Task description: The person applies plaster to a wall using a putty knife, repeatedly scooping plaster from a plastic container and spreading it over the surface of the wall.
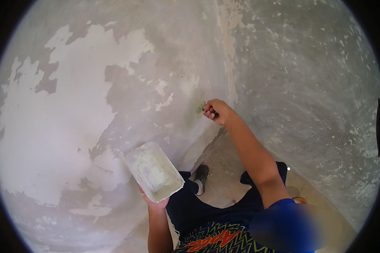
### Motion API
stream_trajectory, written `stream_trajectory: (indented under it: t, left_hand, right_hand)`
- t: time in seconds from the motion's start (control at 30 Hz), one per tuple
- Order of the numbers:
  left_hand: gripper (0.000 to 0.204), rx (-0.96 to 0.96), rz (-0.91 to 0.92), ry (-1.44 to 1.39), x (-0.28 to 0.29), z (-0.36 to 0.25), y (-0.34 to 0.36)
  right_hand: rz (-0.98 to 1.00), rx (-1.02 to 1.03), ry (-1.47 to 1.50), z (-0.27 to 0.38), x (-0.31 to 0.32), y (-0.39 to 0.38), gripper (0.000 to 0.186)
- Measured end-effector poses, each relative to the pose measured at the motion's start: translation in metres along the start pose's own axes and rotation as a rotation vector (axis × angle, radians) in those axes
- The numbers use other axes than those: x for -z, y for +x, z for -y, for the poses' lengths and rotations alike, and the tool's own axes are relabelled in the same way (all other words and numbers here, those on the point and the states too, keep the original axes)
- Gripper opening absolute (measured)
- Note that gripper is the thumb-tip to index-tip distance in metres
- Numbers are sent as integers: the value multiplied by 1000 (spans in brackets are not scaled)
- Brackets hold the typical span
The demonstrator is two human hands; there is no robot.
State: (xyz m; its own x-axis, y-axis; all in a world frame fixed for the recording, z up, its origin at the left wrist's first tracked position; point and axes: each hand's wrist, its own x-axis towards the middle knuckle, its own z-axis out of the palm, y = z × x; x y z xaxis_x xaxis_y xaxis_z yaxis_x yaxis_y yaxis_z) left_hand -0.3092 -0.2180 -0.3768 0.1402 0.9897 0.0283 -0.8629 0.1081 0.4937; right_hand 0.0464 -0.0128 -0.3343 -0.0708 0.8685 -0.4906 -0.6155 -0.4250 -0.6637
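Note:
My left hand [154, 200] supports a white rectangular plastic tub [178, 184] from below, its fingers mostly hidden behind it. White paste [155, 170] coats the inside and rim of the tub. Up against the wall beside the corner, my right hand [214, 111] is closed around a small tool with a dark handle [215, 113]. The tool's working end cannot be made out. A greenish, damp-looking patch [200, 108] shows on the wall by the fingers.
The left wall [173, 59] is grey with a broad white coated area [80, 84] and ragged patches. It meets the mottled grey right wall [308, 80] in a corner close to my right hand. My legs and a dark shoe [202, 173] stand on the floor [223, 168] below.

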Motion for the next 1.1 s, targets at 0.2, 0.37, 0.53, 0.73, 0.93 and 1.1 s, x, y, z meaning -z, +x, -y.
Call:
stream_trajectory:
  t: [0.2, 0.37, 0.53, 0.73, 0.93, 1.1]
  left_hand:
    - [66, -1, 127, 19, -9, 2, 5]
    - [76, -42, 18, 25, -14, 3, 10]
    - [75, -97, 19, 97, -6, -10, 8]
    - [62, -93, 72, 132, -4, -23, 4]
    - [73, 12, -27, -27, 1, -10, 19]
    - [73, 6, 68, 43, -15, 8, 24]
  right_hand:
    - [152, 15, -21, 52, -27, -62, 10]
    - [173, 401, -160, 46, -28, -116, 12]
    - [-512, 1023, -585, -56, -38, -38, 54]
    - [-318, 931, -895, -175, -69, 13, 78]
    - [-205, 830, -1130, -222, -1, -3, 75]
    - [-286, 619, -738, -185, 64, 33, 21]
